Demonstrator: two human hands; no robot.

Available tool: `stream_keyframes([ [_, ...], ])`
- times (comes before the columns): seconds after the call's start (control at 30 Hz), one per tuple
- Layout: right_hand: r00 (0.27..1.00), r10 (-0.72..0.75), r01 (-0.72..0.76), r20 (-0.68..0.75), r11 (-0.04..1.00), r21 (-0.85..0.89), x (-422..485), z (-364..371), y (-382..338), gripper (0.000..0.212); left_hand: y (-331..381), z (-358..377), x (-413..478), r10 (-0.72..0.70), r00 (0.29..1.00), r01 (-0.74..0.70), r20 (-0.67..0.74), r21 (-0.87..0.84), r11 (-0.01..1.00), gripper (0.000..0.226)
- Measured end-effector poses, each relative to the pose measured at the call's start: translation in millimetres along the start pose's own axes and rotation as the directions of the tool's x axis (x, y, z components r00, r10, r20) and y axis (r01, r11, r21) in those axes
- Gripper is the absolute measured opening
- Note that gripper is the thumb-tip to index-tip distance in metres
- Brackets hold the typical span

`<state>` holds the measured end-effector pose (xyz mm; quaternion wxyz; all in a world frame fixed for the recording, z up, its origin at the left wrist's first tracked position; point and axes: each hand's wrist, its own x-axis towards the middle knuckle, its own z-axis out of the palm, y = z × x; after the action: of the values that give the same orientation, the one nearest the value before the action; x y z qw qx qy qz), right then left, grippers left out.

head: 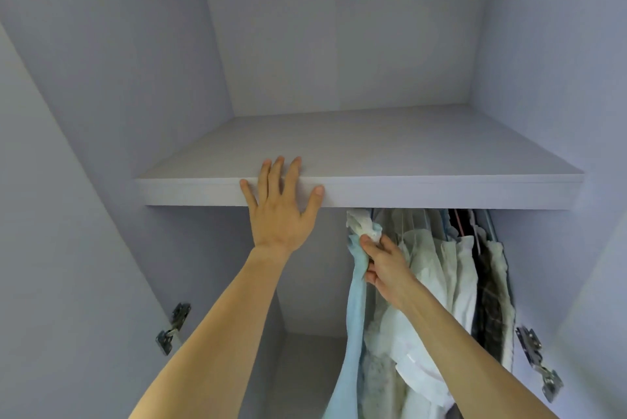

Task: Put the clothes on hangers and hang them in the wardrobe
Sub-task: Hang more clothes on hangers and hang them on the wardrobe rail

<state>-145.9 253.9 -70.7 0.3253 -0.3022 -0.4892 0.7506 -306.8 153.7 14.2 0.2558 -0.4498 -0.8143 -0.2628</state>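
The right hand (pixel 385 269) is gripping a light blue garment (pixel 355 310) near its top, fingers curled into the cloth, just left of the other clothes (pixel 461 269) hanging at the right of the wardrobe (pixel 101 113). Farther up, the left hand (pixel 280 211) is resting flat on the shelf (pixel 424 189) edge, fingers spread apart.

Pale shelf (pixel 407 147) under flat left hand (pixel 281 208)

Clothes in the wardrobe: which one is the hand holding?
The light blue one at the left end of the row. The right hand pinches it near the top; the white clothes and dark checked one beside it aren't held.
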Motion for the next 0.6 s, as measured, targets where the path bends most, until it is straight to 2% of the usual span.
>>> stream_keyframes([
  [0.1,0.998,-0.034,0.029,-0.056,0.997,-0.076,27,-5,-1,0.020,-2,13,4,-0.012,0.994,0.010,-0.109,-0.023,1.000,0.063],
  [0.27,0.977,-0.126,0.069,-0.174,0.951,-0.303,62,-19,2,0.016,-8,36,12,0.007,0.967,-0.019,-0.255,-0.043,0.999,0.060],
  [0.33,0.974,-0.131,0.051,-0.184,0.921,-0.387,72,-24,10,0.019,-12,43,16,0.030,0.948,-0.043,-0.318,-0.033,0.999,0.057],
  [0.47,0.979,-0.045,-0.059,-0.196,0.866,-0.496,79,-31,32,0.029,-16,52,19,0.049,0.917,-0.064,-0.395,-0.024,0.998,0.053],
  [0.6,0.979,-0.075,-0.058,-0.187,0.782,-0.621,76,-32,42,0.040,-17,54,20,0.061,0.904,-0.073,-0.423,-0.011,0.997,0.053],
])
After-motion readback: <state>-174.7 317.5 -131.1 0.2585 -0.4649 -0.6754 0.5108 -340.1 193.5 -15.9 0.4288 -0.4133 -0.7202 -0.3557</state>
